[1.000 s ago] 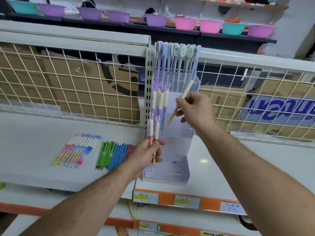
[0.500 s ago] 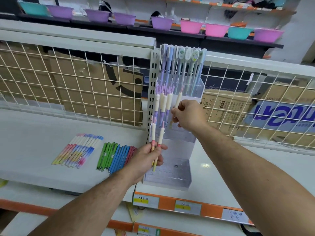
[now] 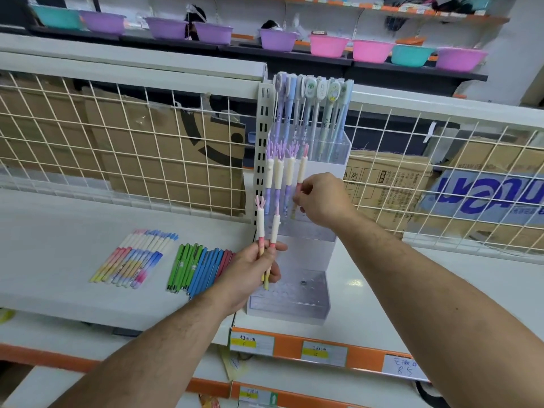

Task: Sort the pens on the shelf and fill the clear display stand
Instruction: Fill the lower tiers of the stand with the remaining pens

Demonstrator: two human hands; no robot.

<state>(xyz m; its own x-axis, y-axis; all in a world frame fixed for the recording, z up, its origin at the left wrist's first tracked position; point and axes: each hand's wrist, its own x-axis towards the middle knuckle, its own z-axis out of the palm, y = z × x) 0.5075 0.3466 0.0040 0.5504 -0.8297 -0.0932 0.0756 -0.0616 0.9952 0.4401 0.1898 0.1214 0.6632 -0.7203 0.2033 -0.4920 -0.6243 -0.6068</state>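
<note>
1. My right hand point(image 3: 322, 198) pinched a pink-topped pen point(image 3: 302, 169) by its lower barrel, thumb and fingertips closed on it. The pen stood at the middle tier of the clear display stand point(image 3: 306, 254), just at 3 o'clock of three purple pens point(image 3: 278, 172).
2. My left hand point(image 3: 253, 269) gripped two spare pink pens point(image 3: 260, 222) upright in front of the stand, at 7 o'clock from the right hand.
3. I judged that the tip could miss its hole, because my own fingers hid the holes. The pen would then lean and push the purple neighbours over.
4. The tops of the spare pens were very near the purple barrels, so a careless lift of the left hand could catch them. A hard push could also slide the stand toward the shelf edge at 6 o'clock.
5. The slotted post point(image 3: 260, 142) closed the 9 o'clock side, and the wire grid point(image 3: 117, 142) with the tall back-row pens point(image 3: 312, 113) closed 12 o'clock. Open room was at 3 o'clock, over the bare shelf point(image 3: 382, 290).
6. The pastel pens point(image 3: 132, 257) and the green and blue pens point(image 3: 197, 266) lay at 9 o'clock, well apart from the stand.
</note>
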